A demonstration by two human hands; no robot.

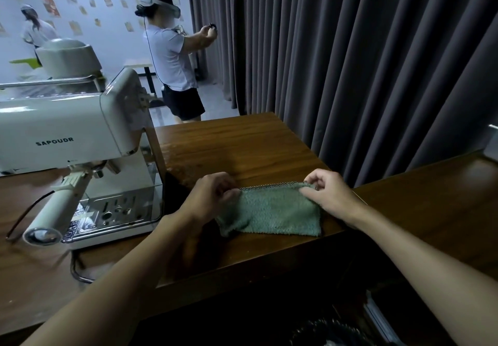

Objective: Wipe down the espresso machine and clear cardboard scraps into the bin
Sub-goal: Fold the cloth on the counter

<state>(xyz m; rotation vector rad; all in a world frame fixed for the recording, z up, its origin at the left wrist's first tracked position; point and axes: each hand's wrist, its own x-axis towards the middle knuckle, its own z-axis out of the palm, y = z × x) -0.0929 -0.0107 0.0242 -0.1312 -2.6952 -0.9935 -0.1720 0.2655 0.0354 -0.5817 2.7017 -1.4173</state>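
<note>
A green cloth [272,212] lies folded flat on the wooden counter [237,146], near its front edge. My left hand [213,193] pinches the cloth's far left corner. My right hand [330,193] pinches its far right corner. The cream espresso machine [72,133] stands to the left of the cloth, with its portafilter handle [58,211] pointing toward me over the metal drip tray [116,211]. No cardboard scraps or bin are clearly visible.
Dark grey curtains [350,63] hang behind the counter on the right. A second wooden surface [444,197] runs off to the right. A person in a headset [172,57] stands beyond the counter; another person [35,28] is at the far left. A black cable [21,216] runs beside the machine.
</note>
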